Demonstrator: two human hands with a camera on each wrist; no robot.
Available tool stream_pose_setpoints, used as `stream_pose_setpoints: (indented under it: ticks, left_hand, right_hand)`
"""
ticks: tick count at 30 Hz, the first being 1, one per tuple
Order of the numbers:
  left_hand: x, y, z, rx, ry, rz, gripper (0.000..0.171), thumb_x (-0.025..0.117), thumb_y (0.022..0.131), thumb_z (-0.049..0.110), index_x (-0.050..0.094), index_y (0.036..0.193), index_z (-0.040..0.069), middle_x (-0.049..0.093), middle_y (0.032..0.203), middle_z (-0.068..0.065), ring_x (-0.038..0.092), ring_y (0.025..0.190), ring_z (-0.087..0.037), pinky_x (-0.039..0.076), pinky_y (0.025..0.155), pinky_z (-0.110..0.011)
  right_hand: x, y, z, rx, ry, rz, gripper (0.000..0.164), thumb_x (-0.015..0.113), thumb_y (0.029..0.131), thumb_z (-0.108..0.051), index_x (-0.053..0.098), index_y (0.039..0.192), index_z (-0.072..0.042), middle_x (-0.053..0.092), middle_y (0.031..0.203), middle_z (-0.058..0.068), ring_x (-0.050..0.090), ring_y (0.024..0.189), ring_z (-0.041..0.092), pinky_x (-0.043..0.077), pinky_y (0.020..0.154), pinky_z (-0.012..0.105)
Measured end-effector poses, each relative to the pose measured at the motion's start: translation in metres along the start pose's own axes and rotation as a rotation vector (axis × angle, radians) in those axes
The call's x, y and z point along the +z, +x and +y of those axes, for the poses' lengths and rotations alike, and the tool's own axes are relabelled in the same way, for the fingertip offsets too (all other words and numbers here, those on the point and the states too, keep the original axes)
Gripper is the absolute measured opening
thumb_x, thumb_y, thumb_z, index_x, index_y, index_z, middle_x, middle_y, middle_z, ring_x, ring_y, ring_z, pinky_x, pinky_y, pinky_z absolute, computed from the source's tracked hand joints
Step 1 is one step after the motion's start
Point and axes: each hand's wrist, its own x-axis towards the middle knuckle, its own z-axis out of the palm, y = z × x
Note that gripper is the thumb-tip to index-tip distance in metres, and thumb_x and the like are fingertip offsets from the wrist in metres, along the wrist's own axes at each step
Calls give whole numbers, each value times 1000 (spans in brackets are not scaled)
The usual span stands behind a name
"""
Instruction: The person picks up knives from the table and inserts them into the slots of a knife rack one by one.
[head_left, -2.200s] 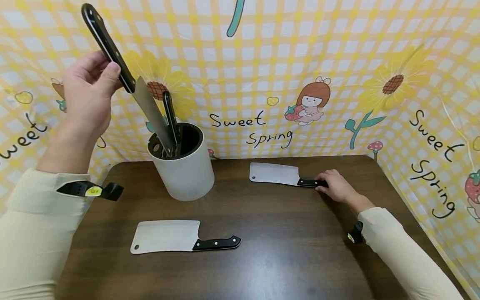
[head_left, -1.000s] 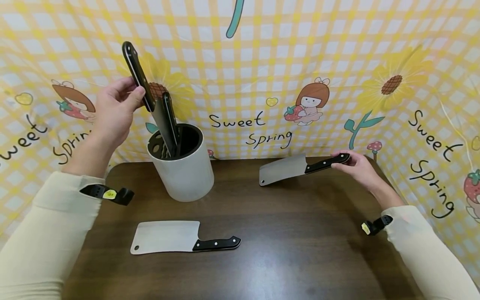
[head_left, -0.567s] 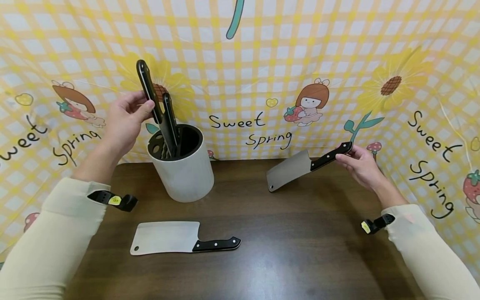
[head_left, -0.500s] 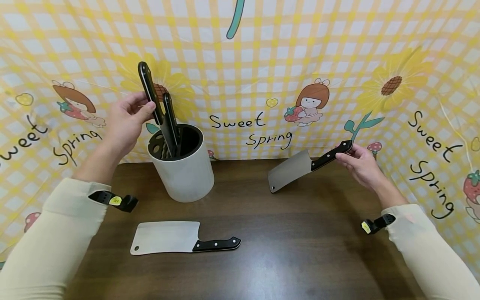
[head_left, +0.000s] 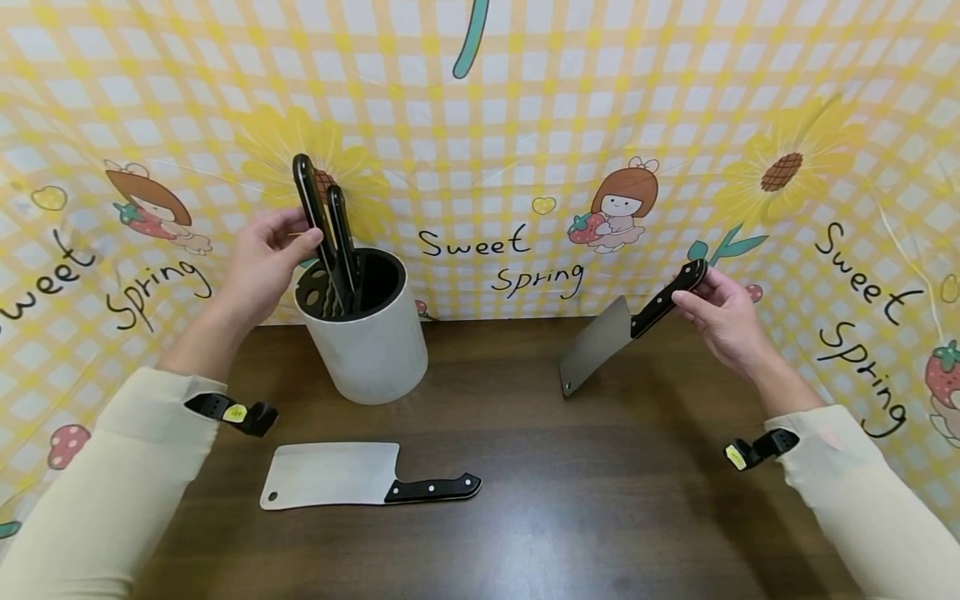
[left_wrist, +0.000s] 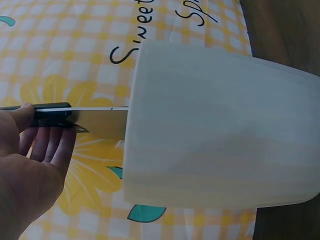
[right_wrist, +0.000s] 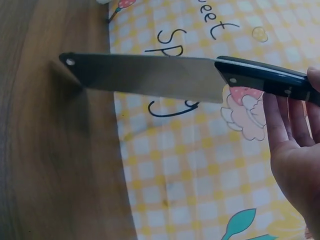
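Observation:
My left hand [head_left: 258, 267] pinches the black handle of a kitchen knife [head_left: 306, 187] between thumb and fingers. Most of its blade is down inside the white round knife holder [head_left: 367, 362]; the left wrist view shows a short stretch of blade [left_wrist: 100, 122] outside the rim. Beside it a second black-handled knife [head_left: 340, 218] stands in the holder. On the right, my right hand [head_left: 727, 321] grips the end of a cleaver [head_left: 600, 346] by its black riveted handle. The cleaver slants, handle up and blade end low over the table, its broad face seen in the right wrist view.
Another cleaver [head_left: 333, 475] lies flat on the brown table [head_left: 525, 517] in front of the holder, handle to the right. A yellow checked cloth [head_left: 480, 150] with printed flowers and lettering hangs behind the table and along its sides.
My left hand has lowered the knife deeper into the holder. My right hand has lifted the cleaver's handle off the table and tilted it steeper, its blade end shifting right and nearer.

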Motion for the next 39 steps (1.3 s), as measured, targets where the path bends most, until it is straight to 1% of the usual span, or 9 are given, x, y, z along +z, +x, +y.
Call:
stream_pose_setpoints:
  ticks: [3, 7, 10, 18, 24, 28, 33, 36, 39]
  left_hand:
    - [0, -1, -4, -16, -41, -17, 46, 65, 101, 12, 52, 140, -8, 61, 109, 6, 61, 97, -4, 53, 81, -11]
    - [0, -4, -8, -45, 18, -34, 46, 64, 102, 14, 51, 140, -8, 61, 107, 10, 60, 97, -1, 52, 82, -11]
    - [0, -6, -12, -59, 123, -43, 46, 62, 103, 18, 51, 140, -7, 59, 108, 13, 58, 99, 1, 51, 82, -11]
    - [0, -6, -23, -24, 176, -89, 37, 63, 102, 14, 55, 133, -5, 59, 107, 13, 58, 101, 2, 51, 84, -9]
    - [-2, -10, -28, -58, 224, -129, 40, 64, 102, 18, 53, 134, -4, 58, 107, 13, 58, 100, 4, 50, 84, -9]
    - [-3, -13, -31, -73, 207, -155, 32, 63, 103, 18, 55, 130, 1, 58, 106, 12, 58, 99, 1, 49, 83, -9]
    - [-4, -15, -31, -62, 180, -169, 23, 62, 103, 13, 57, 124, 6, 58, 104, 14, 58, 98, 0, 49, 83, -10]
    - [-5, -15, -31, -54, 154, -186, 23, 63, 103, 13, 57, 124, 7, 59, 106, 14, 59, 99, 1, 50, 84, -10]
    - [-6, -15, -29, -65, 69, -191, 29, 62, 103, 15, 54, 129, 5, 60, 109, 10, 62, 98, -1, 53, 85, -13]
  right_hand:
    - [3, 0, -5, -15, 21, 10, 25, 56, 95, 17, 67, 110, 0, 72, 102, 9, 69, 89, 16, 60, 77, 26]
    - [6, 0, -10, -14, 47, 12, 25, 56, 95, 17, 66, 112, 1, 71, 103, 10, 69, 91, 17, 60, 78, 26]
    - [9, 0, -14, -15, 43, 9, 25, 56, 95, 17, 66, 113, 1, 71, 104, 10, 69, 91, 17, 60, 79, 26]
    - [17, 0, -23, -20, 6, 6, 24, 57, 95, 17, 65, 113, 3, 71, 105, 10, 69, 90, 16, 60, 80, 26]
    - [25, 3, -31, -32, -54, -7, 24, 56, 95, 18, 66, 110, 2, 71, 104, 9, 68, 87, 15, 60, 78, 26]
    - [30, 5, -36, -33, -78, -27, 23, 56, 95, 18, 67, 107, 1, 70, 100, 8, 68, 86, 14, 60, 77, 24]
    - [34, 9, -42, -42, -78, -60, 20, 57, 95, 17, 66, 104, 2, 70, 96, 9, 69, 85, 15, 60, 77, 25]
    - [35, 11, -44, -39, -57, -71, 20, 57, 94, 18, 66, 102, 3, 70, 94, 10, 70, 85, 17, 61, 77, 26]
    - [36, 12, -47, -32, -44, -77, 20, 57, 94, 19, 66, 102, 3, 70, 93, 11, 71, 84, 18, 61, 77, 26]
